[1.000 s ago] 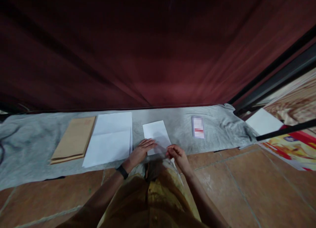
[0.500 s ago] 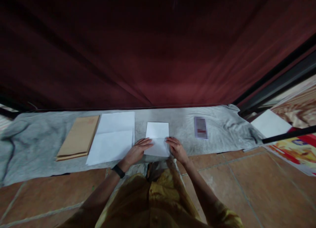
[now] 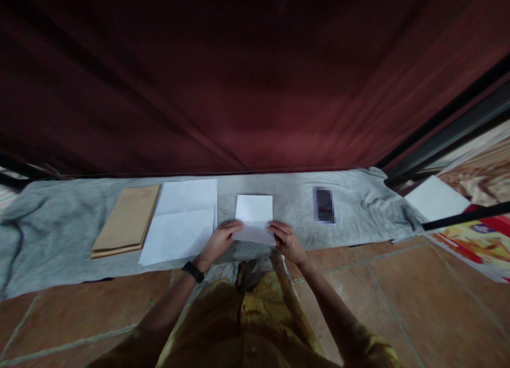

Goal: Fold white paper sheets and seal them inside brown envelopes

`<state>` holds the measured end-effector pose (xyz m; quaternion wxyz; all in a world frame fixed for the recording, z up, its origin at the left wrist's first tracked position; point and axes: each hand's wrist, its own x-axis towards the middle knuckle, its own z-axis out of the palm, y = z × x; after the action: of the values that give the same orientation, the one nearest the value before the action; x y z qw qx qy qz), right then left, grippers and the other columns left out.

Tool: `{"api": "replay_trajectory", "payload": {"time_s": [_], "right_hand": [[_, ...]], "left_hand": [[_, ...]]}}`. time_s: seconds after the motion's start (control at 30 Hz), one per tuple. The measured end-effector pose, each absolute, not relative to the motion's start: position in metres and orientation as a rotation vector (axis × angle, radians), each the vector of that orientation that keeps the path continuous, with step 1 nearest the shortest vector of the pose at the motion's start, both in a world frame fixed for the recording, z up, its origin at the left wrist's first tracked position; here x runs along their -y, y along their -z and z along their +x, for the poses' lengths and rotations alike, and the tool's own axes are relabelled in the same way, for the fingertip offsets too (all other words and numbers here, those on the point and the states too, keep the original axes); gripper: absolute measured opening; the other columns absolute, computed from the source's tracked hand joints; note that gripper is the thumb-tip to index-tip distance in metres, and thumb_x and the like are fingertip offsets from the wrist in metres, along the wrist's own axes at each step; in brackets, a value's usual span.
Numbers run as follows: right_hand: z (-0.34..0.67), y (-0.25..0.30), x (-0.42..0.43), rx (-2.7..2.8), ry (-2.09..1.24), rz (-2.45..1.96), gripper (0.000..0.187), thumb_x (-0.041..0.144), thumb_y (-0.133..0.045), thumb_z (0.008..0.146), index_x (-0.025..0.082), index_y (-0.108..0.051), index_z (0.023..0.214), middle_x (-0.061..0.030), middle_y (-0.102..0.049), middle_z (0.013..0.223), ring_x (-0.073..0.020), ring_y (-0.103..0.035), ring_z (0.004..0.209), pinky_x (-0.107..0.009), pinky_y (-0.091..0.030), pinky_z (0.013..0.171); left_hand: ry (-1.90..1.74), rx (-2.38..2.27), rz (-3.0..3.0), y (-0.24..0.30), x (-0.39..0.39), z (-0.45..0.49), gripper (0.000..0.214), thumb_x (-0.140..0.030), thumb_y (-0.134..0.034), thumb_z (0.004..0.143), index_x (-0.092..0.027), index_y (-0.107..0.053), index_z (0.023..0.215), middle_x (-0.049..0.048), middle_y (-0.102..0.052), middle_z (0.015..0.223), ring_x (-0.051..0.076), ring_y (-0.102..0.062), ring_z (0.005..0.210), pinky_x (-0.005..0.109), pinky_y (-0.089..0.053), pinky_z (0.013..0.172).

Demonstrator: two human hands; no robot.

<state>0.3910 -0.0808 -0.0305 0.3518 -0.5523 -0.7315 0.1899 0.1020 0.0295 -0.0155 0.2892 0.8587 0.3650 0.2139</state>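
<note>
White paper is in front of the person, over the middle of the grey cloth, with a line across it that looks like a fold. Closest to us is the yellow-brown shirt, and the cloth's near edge is close by, so paper pulled too far back could slip over that edge and drop to the tile floor. A bit farther on, a dark band goes around the left wrist; it is bulky, so it could bump loose things if that arm swung out. Next come the hands: the left hand and the right hand each pinch one side of the paper. If one pulls harder than the other, the paper could twist, crease crooked or even rip. I can't tell if its bottom lies flat or is up a little. To the left, just beside that hand, are big white sheets; an elbow poking out could push them askew. Past those is a brown packet. Off to the right is a dark, blurry thing; the cloth there is wrinkly, so a tug could make it slide. Farthest away hangs a dark red cloth.
</note>
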Motion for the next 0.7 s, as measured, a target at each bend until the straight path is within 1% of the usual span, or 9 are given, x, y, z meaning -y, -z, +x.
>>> {"api": "replay_trajectory", "payload": {"time_s": [0.07,0.13,0.17,0.23,0.3,0.37,0.47,0.6,0.7], "right_hand": [[0.389,0.029,0.078,1.864,-0.486,-1.449,0.041,0.014,-0.055,0.092,0.027,-0.067,0.129,-0.0082,-0.063,0.138,-0.0240,-0.057,0.129,-0.048,-0.042,0.112],[0.388,0.027,0.075,1.831,-0.497,-1.454,0.033,0.020,-0.054,0.096,0.027,-0.070,0.125,-0.0077,-0.067,0.133,-0.0235,-0.059,0.125,-0.047,-0.042,0.111],[0.387,0.026,0.075,1.814,-0.508,-1.456,0.030,0.023,-0.053,0.098,0.027,-0.071,0.122,-0.0074,-0.069,0.130,-0.0232,-0.060,0.123,-0.047,-0.042,0.110],[0.386,0.024,0.074,1.789,-0.539,-1.468,0.028,0.027,-0.052,0.100,0.027,-0.072,0.119,-0.0068,-0.071,0.125,-0.0227,-0.063,0.118,-0.046,-0.043,0.109],[0.384,0.023,0.075,1.776,-0.565,-1.482,0.028,0.028,-0.052,0.100,0.027,-0.072,0.119,-0.0067,-0.073,0.122,-0.0227,-0.064,0.116,-0.045,-0.043,0.107],[0.383,0.025,0.076,1.751,-0.564,-1.498,0.028,0.028,-0.053,0.099,0.027,-0.072,0.120,-0.0071,-0.073,0.121,-0.0231,-0.064,0.115,-0.044,-0.044,0.106],[0.381,0.029,0.075,1.707,-0.534,-1.521,0.029,0.023,-0.053,0.097,0.025,-0.072,0.119,-0.0073,-0.072,0.122,-0.0234,-0.063,0.115,-0.043,-0.044,0.105],[0.378,0.034,0.070,1.665,-0.485,-1.566,0.031,0.016,-0.051,0.094,0.026,-0.074,0.113,-0.0070,-0.072,0.119,-0.0235,-0.063,0.113,-0.042,-0.044,0.104],[0.379,0.034,0.065,1.668,-0.480,-1.583,0.030,0.016,-0.053,0.093,0.025,-0.074,0.113,-0.0062,-0.073,0.116,-0.0233,-0.064,0.110,-0.040,-0.045,0.101]], "left_hand": [[-0.588,-0.998,2.290,0.016,-0.031,0.105,0.044,-0.004,-0.052,0.081,-0.025,-0.075,0.111,0.0041,-0.073,0.124,0.020,-0.064,0.120,0.044,-0.050,0.110],[-0.596,-1.008,2.263,0.015,-0.031,0.107,0.029,-0.016,-0.055,0.088,-0.024,-0.076,0.107,0.0043,-0.075,0.119,0.021,-0.066,0.116,0.043,-0.052,0.107],[-0.592,-1.004,2.245,0.014,-0.030,0.108,0.025,-0.023,-0.056,0.091,-0.024,-0.075,0.107,0.0041,-0.075,0.116,0.021,-0.068,0.113,0.042,-0.053,0.105],[-0.580,-0.994,2.209,0.012,-0.029,0.108,0.026,-0.033,-0.053,0.095,-0.023,-0.075,0.107,0.0037,-0.076,0.113,0.021,-0.070,0.108,0.040,-0.054,0.102],[-0.570,-0.998,2.173,0.011,-0.027,0.108,0.029,-0.037,-0.052,0.096,-0.023,-0.075,0.107,0.0037,-0.077,0.111,0.021,-0.071,0.105,0.038,-0.055,0.100],[-0.575,-1.047,2.131,0.010,-0.026,0.108,0.028,-0.037,-0.053,0.095,-0.022,-0.075,0.105,0.0042,-0.078,0.108,0.022,-0.071,0.103,0.038,-0.056,0.098],[-0.590,-1.110,2.084,0.009,-0.026,0.109,0.026,-0.026,-0.053,0.091,-0.022,-0.075,0.104,0.0045,-0.078,0.106,0.022,-0.072,0.100,0.038,-0.057,0.096],[-0.595,-1.047,2.101,0.006,-0.026,0.110,0.034,-0.011,-0.051,0.084,-0.022,-0.075,0.106,0.0051,-0.076,0.111,0.021,-0.070,0.105,0.037,-0.055,0.098],[-0.617,-1.128,2.092,0.005,-0.027,0.112,0.039,-0.006,-0.052,0.080,-0.021,-0.075,0.107,0.0059,-0.075,0.112,0.021,-0.069,0.107,0.038,-0.054,0.100]]}}
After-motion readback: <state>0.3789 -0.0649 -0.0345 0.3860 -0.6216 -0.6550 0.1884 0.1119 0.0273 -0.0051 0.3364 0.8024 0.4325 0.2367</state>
